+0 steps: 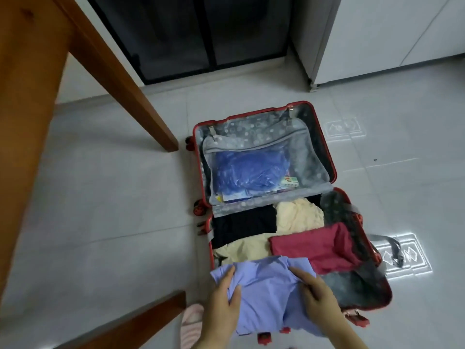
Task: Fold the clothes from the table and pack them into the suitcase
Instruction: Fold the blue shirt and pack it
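Suitcase: red hard shell [334, 172], lying open on the pale tiled floor [100, 197] at centre-right of the frame, lid half towards the top
Lavender shirt: folded [269, 293], at bottom centre, over the near end of the lower half and hanging past its near rim
Left hand: [224, 301] grips the shirt's left edge, fingers on top, thumb pressed in, cloth bunched between them
Right hand: [319, 295] holds the shirt's right side, fingers laid across the cloth, thumb pinching a fold against them
Already packed: black garment [241, 227], cream garment [299, 215] and dark red garment [314, 245], all in the lower half beyond the shirt
Lid: mesh pocket [314, 162] with a blue bundle [246, 167] behind it (the small items beside it are too blurred to name)
Surroundings: wooden table leg [120, 71] at upper left; pink striped slipper [191, 323] at lower left
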